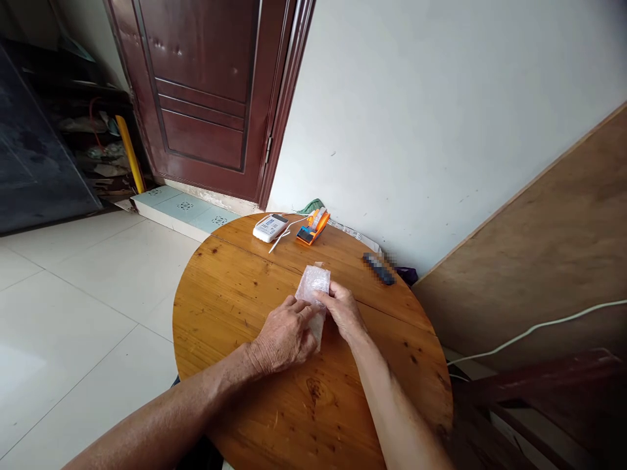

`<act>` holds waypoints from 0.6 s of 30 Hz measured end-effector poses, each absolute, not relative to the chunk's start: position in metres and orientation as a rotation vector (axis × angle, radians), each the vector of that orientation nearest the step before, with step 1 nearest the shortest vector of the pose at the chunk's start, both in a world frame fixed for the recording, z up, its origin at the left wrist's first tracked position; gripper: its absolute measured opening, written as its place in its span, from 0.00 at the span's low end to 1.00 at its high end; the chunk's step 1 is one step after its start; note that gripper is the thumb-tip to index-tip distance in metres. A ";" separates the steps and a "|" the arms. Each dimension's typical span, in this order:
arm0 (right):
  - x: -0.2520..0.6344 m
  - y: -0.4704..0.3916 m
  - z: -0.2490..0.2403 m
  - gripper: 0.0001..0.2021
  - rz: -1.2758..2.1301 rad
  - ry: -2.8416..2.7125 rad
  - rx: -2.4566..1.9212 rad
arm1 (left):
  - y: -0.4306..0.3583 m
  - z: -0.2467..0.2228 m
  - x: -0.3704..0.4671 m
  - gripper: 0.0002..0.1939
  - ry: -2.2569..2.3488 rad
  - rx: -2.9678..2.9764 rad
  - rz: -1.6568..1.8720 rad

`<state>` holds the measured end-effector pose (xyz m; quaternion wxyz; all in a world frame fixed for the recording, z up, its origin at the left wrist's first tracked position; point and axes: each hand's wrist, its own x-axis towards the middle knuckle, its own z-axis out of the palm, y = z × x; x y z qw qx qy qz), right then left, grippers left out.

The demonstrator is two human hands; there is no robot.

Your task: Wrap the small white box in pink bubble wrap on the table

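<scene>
round wooden table (220, 307) stood below a pale wall (416, 130). at centre, my right hand (344, 309) pinched the bubble wrap (313, 281); my left hand (288, 331) lay over it from seven o'clock, grip indeterminable. i judged this folding; the next move called for aligned edges.

Head view, looking forward and down
Near the surface (220, 307), it faces door (200, 78) and wall (416, 117); upper left seems too dim to read.
</scene>
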<state>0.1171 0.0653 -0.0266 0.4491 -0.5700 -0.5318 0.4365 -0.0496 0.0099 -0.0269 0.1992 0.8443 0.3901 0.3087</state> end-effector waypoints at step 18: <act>0.109 -0.022 -0.020 0.08 0.590 -1.769 -1.270 | 0.016 -0.051 -0.055 0.38 1.245 2.033 1.117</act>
